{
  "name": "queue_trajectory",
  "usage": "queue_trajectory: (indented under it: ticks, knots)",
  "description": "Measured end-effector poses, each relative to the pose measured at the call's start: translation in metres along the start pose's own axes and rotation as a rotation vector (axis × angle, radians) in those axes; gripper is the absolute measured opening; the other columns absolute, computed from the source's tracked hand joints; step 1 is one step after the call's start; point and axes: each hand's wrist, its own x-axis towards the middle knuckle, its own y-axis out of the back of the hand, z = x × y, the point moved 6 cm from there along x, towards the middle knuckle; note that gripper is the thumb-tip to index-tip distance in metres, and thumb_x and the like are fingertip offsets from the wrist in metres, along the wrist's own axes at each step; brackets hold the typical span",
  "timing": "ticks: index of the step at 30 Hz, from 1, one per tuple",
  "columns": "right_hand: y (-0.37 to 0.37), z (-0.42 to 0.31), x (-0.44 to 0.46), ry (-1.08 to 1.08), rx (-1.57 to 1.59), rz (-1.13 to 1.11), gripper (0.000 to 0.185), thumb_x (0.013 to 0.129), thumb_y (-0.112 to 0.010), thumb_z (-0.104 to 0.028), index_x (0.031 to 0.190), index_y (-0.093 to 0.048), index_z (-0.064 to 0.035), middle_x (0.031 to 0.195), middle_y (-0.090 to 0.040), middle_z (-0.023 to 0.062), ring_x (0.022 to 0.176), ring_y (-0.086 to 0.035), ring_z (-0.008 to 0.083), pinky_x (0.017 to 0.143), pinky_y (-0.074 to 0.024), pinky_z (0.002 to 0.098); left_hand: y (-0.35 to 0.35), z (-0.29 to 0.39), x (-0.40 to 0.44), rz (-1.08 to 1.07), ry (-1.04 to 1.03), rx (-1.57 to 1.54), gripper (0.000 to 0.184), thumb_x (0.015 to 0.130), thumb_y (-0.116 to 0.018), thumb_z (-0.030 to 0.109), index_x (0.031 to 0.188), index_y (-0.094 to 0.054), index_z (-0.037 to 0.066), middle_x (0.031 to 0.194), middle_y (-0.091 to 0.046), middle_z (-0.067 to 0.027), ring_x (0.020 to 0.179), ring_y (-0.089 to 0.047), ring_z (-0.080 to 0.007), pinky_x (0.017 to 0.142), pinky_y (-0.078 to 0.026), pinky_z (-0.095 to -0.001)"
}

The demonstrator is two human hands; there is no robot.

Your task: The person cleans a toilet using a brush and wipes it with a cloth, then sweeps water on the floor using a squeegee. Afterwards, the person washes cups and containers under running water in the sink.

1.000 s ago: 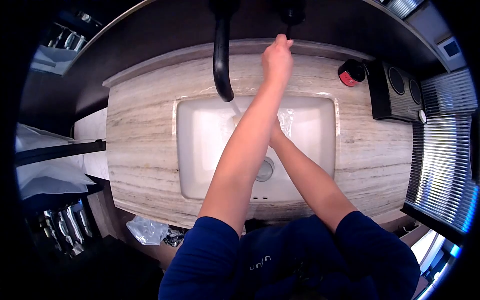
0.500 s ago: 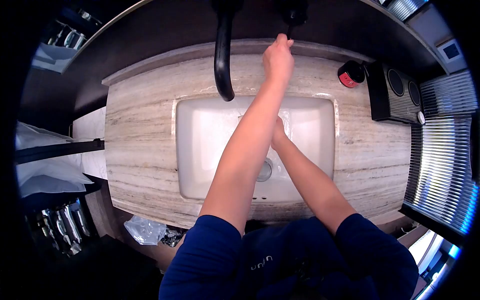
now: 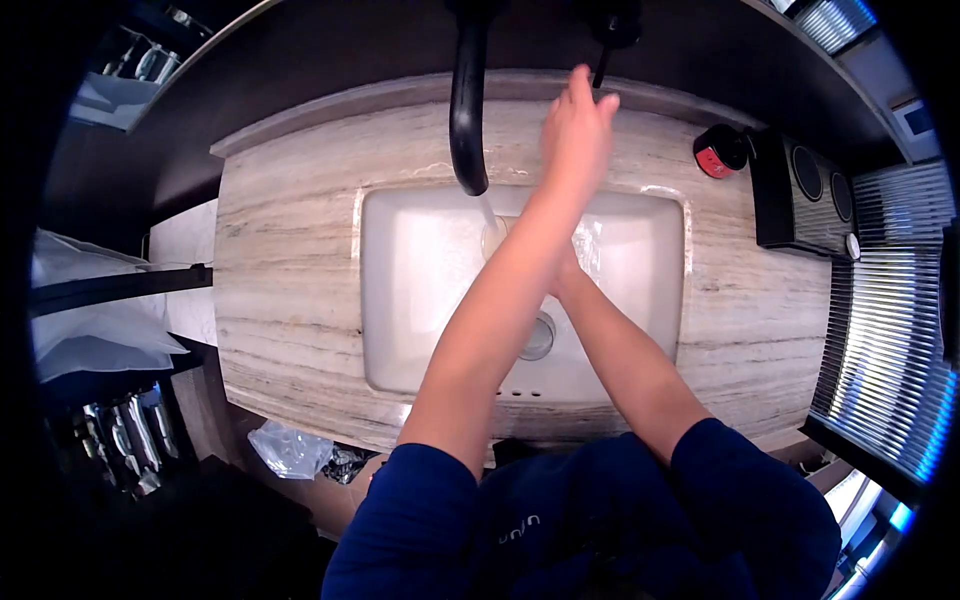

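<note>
My left hand (image 3: 580, 135) is raised over the back of the counter, fingers apart and holding nothing. Its fingertips are just left of a thin black lever (image 3: 600, 68). Water (image 3: 490, 212) runs from the black spout (image 3: 468, 120) into the white sink (image 3: 400, 350). My right hand (image 3: 566, 274) is in the sink, mostly hidden beneath my left forearm, so its fingers do not show. A pale, round-edged thing (image 3: 492, 238) shows under the stream; what it is and whether my right hand holds it cannot be made out.
A red and black container (image 3: 717, 155) stands at the back right, beside a black box with two round discs (image 3: 800, 190). Ribbed glass (image 3: 885, 340) borders the counter's right side. Clear plastic (image 3: 290, 450) lies below the striped counter (image 3: 285, 300) at left.
My left hand has come away from the lever and its fingers have spread. Water ran a second ago, was not visible half a second ago, and runs now. The view has shifted slightly.
</note>
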Motion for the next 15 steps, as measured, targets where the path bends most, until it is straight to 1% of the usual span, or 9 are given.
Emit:
queue_trajectory:
  ticks: [1,3,5,7,9,10,12,14,15]
  knots:
    - [-0.008,0.005,-0.004,-0.129,0.196,-0.106,0.032,0.08,-0.043,-0.036,0.102,-0.049,-0.0148,0.081,-0.055,0.0031,0.06,-0.053,0.0136,0.042,-0.0394,0.0239,0.018,0.011,-0.016,-0.006,-0.074,-0.062,0.024,0.081,-0.048,0.017,0.1,-0.052,0.001,0.09,-0.057,-0.014,0.078,-0.055,-0.027,0.071,-0.042,-0.0322]
    - [-0.01,0.004,0.001,-0.154,0.216,-0.167,0.033,0.079,-0.043,-0.038,0.102,-0.049,-0.0154,0.083,-0.055,0.003,0.064,-0.053,0.0148,0.045,-0.0403,0.0254,0.052,0.022,-0.059,-0.213,-0.094,-0.214,0.019,0.08,-0.049,0.013,0.093,-0.056,0.001,0.087,-0.058,-0.0123,0.076,-0.056,-0.0267,0.07,-0.043,-0.0304]
    - [-0.015,0.01,0.005,-0.211,0.26,-0.287,0.035,0.077,-0.045,-0.041,0.102,-0.049,-0.0167,0.088,-0.054,0.0029,0.072,-0.053,0.0173,0.05,-0.0419,0.0285,0.088,0.009,-0.1,-0.211,-0.085,-0.218,0.014,0.081,-0.049,0.008,0.086,-0.058,-0.001,0.079,-0.06,-0.011,0.068,-0.057,-0.0184,0.06,-0.045,-0.0253]
    - [-0.022,0.016,0.008,-0.266,0.302,-0.411,0.037,0.075,-0.046,-0.044,0.101,-0.049,-0.018,0.094,-0.053,0.0027,0.08,-0.052,0.0197,0.056,-0.0436,0.0315,0.123,-0.029,-0.132,-0.123,0.242,-0.326,0.017,0.084,-0.045,0.01,0.085,-0.057,-0.002,0.075,-0.059,-0.0081,0.066,-0.055,-0.0115,0.056,-0.044,-0.0218]
    - [-0.029,0.01,0.009,-0.247,0.227,-0.31,0.037,0.075,-0.046,-0.044,0.101,-0.049,-0.0181,0.096,-0.052,0.0027,0.083,-0.051,0.0202,0.057,-0.0434,0.0331,0.152,-0.081,-0.158,0.039,0.549,-0.194,0.023,0.087,-0.039,0.017,0.086,-0.054,0.0,0.071,-0.055,-0.004,0.061,-0.05,-0.008,0.051,-0.039,-0.0194]
    - [-0.028,0.01,0.006,-0.227,0.152,-0.209,0.037,0.074,-0.047,-0.043,0.102,-0.049,-0.0182,0.099,-0.051,0.0026,0.087,-0.05,0.0207,0.058,-0.0431,0.0347,0.156,-0.091,-0.165,0.036,0.557,-0.191,0.023,0.087,-0.039,0.017,0.086,-0.054,0.0,0.071,-0.055,-0.004,0.061,-0.05,-0.008,0.051,-0.039,-0.0194]
    - [-0.034,0.003,0.004,-0.152,0.045,-0.196,0.039,0.073,-0.047,-0.044,0.103,-0.049,-0.0194,0.101,-0.051,0.0034,0.086,-0.05,0.0215,0.06,-0.0426,0.0353,0.155,-0.121,-0.177,0.016,0.711,-0.153,0.023,0.087,-0.04,0.02,0.091,-0.052,0.001,0.073,-0.054,-0.0043,0.063,-0.05,-0.0087,0.052,-0.038,-0.0209]
    - [-0.036,-0.002,-0.004,-0.049,-0.046,-0.197,0.038,0.07,-0.054,-0.04,0.103,-0.051,-0.0211,0.1,-0.05,0.0028,0.088,-0.049,0.0207,0.064,-0.0429,0.034,0.135,-0.155,-0.199,-0.023,0.769,-0.152,0.024,0.086,-0.042,0.023,0.097,-0.049,0.002,0.075,-0.054,-0.0047,0.065,-0.05,-0.0093,0.055,-0.039,-0.0217]
    - [-0.032,-0.002,-0.005,-0.034,-0.051,-0.189,0.038,0.07,-0.054,-0.04,0.103,-0.051,-0.0211,0.1,-0.05,0.0028,0.088,-0.049,0.0207,0.064,-0.0429,0.034,0.115,-0.166,-0.206,-0.192,0.699,-0.037,0.025,0.085,-0.043,0.023,0.098,-0.048,0.002,0.076,-0.054,-0.0051,0.065,-0.05,-0.01,0.055,-0.039,-0.0218]
